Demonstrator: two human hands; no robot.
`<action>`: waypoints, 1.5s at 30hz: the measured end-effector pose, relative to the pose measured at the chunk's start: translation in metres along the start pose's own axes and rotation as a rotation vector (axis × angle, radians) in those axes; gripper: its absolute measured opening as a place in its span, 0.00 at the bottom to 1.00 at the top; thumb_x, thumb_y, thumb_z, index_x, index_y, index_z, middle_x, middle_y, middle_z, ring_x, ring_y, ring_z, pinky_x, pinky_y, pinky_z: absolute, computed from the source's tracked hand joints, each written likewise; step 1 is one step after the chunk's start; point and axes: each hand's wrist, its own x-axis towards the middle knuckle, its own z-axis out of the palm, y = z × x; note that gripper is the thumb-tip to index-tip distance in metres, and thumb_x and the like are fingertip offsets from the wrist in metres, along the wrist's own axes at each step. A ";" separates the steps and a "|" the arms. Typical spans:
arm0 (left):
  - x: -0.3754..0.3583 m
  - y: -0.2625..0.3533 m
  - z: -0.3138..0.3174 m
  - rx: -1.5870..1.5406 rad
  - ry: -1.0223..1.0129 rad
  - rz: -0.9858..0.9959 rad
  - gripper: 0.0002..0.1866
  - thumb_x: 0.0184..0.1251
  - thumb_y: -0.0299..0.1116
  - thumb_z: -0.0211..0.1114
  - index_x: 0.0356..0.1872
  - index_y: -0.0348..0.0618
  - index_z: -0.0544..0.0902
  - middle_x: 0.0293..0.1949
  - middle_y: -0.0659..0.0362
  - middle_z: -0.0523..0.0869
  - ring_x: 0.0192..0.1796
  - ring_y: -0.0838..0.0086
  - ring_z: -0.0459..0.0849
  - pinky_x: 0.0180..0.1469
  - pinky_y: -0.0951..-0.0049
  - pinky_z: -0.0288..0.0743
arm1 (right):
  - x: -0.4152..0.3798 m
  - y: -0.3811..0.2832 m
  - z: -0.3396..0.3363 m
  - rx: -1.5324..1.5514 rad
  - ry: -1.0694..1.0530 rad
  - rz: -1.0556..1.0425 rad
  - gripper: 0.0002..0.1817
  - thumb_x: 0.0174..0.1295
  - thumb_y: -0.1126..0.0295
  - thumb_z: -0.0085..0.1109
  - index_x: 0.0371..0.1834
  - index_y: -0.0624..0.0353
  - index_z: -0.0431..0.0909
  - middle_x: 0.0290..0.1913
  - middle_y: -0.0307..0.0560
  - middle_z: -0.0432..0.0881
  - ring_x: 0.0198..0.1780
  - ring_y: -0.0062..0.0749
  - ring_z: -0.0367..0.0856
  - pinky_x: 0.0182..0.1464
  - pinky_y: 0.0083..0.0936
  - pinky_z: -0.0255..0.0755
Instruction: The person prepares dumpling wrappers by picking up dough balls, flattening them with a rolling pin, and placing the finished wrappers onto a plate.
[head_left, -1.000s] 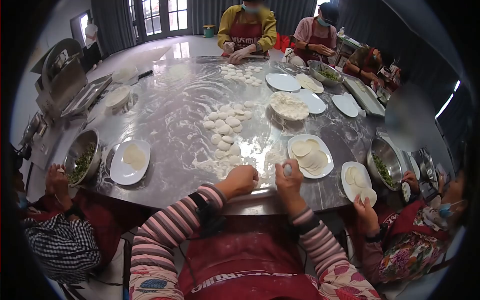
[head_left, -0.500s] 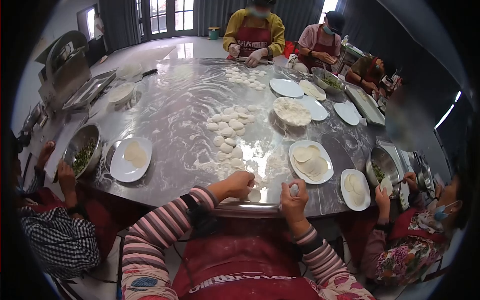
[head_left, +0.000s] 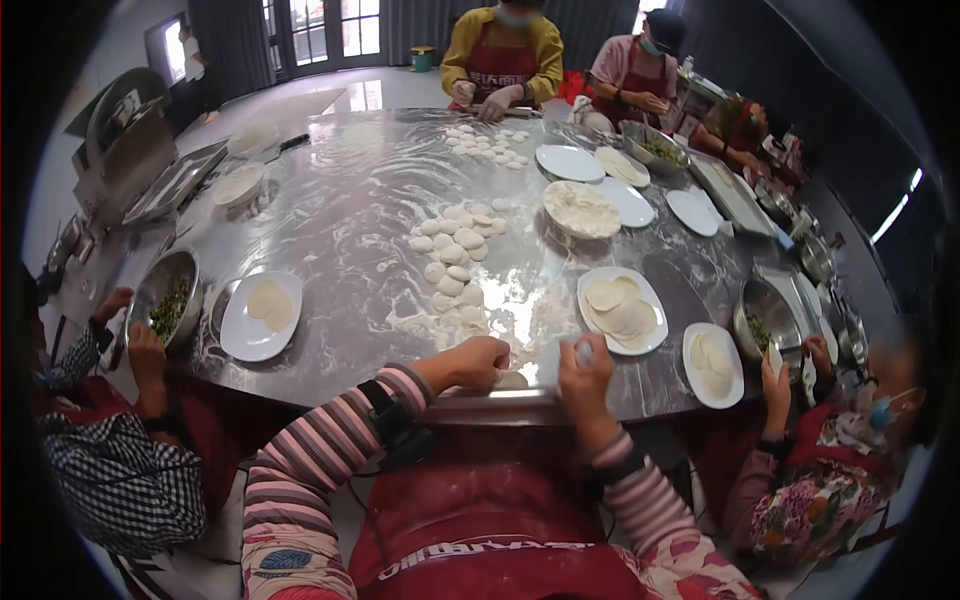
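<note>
My left hand [head_left: 480,362] is closed at the table's near edge, its fingertips pinched at a small round dough wrapper [head_left: 513,380] that lies on the steel. My right hand [head_left: 585,378] is wrapped round a rolling pin, and only the pale end of the rolling pin [head_left: 583,351] shows above the fist, slightly blurred. Beyond my left hand, several flattened dough pieces [head_left: 467,239] lie in a floury cluster. To the right of my right hand, a white plate [head_left: 652,338] carries a pile of rolled wrappers [head_left: 622,312].
A bowl of flour [head_left: 582,210] stands mid-table. At left are a plate with wrappers [head_left: 232,338] and a steel bowl of green filling [head_left: 178,300]. Co-workers sit at both sides with fillings and wrappers; another person [head_left: 500,70] works at the far edge.
My right hand has risen slightly, the pin blurring. My left hand stays nearly in place over the wrapper. The view has shifted a little, and the right-hand co-worker's wrapper has turned edge-on.
</note>
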 end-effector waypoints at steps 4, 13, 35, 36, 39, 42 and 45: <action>0.015 0.011 -0.004 0.141 0.071 -0.001 0.09 0.54 0.32 0.58 0.32 0.38 0.80 0.32 0.46 0.83 0.38 0.54 0.82 0.41 0.61 0.73 | 0.032 0.003 0.028 0.068 -0.002 0.031 0.09 0.51 0.76 0.63 0.29 0.60 0.69 0.22 0.54 0.73 0.21 0.50 0.73 0.25 0.39 0.66; 0.001 0.007 -0.004 0.106 -0.014 0.004 0.10 0.51 0.30 0.61 0.34 0.37 0.80 0.32 0.48 0.83 0.38 0.54 0.82 0.40 0.61 0.73 | 0.002 -0.003 -0.009 -0.181 -0.032 -0.252 0.09 0.51 0.77 0.63 0.29 0.59 0.69 0.20 0.50 0.71 0.20 0.44 0.73 0.24 0.34 0.65; 0.005 0.009 0.001 0.087 0.031 -0.112 0.10 0.54 0.31 0.58 0.33 0.34 0.80 0.29 0.44 0.83 0.36 0.54 0.82 0.41 0.61 0.73 | -0.004 -0.011 -0.010 0.095 0.030 0.003 0.10 0.50 0.78 0.63 0.30 0.60 0.68 0.22 0.50 0.71 0.22 0.45 0.74 0.26 0.33 0.67; 0.001 0.009 0.001 -0.032 0.024 -0.153 0.11 0.53 0.30 0.58 0.34 0.34 0.80 0.30 0.44 0.83 0.36 0.54 0.82 0.41 0.61 0.73 | -0.012 -0.011 -0.014 0.155 -0.003 0.100 0.10 0.50 0.78 0.63 0.30 0.60 0.69 0.22 0.51 0.72 0.22 0.47 0.75 0.25 0.35 0.67; -0.005 0.016 0.007 0.034 0.049 -0.065 0.11 0.53 0.30 0.57 0.35 0.34 0.79 0.30 0.45 0.83 0.38 0.56 0.82 0.42 0.62 0.73 | 0.002 -0.007 -0.005 0.006 0.000 -0.090 0.10 0.50 0.78 0.63 0.30 0.60 0.69 0.21 0.53 0.73 0.22 0.50 0.76 0.23 0.37 0.67; 0.011 0.021 0.005 0.048 0.137 -0.084 0.12 0.54 0.32 0.59 0.35 0.35 0.80 0.33 0.43 0.83 0.39 0.53 0.82 0.44 0.61 0.73 | 0.031 0.000 0.026 0.094 0.003 0.053 0.09 0.52 0.76 0.62 0.31 0.60 0.69 0.22 0.58 0.74 0.25 0.55 0.76 0.24 0.39 0.67; 0.024 0.014 0.004 0.052 0.130 -0.118 0.11 0.53 0.32 0.60 0.34 0.35 0.80 0.33 0.45 0.84 0.38 0.56 0.82 0.41 0.62 0.73 | 0.027 -0.001 0.023 0.071 0.012 0.027 0.09 0.52 0.76 0.62 0.31 0.59 0.69 0.21 0.56 0.74 0.24 0.54 0.76 0.24 0.38 0.67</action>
